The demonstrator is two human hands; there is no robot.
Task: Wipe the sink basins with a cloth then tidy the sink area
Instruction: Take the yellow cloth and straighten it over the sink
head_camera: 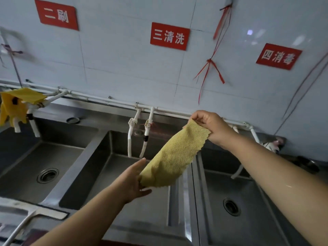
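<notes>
taps (139,135) behind cloth (174,157), gloves (16,105) left

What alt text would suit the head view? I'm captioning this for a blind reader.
Two bare hands stretch a yellow cloth above steel sink basins: right hand pinching its top corner, left hand holding the bottom. Red signs hang on the tiled wall behind.
</notes>
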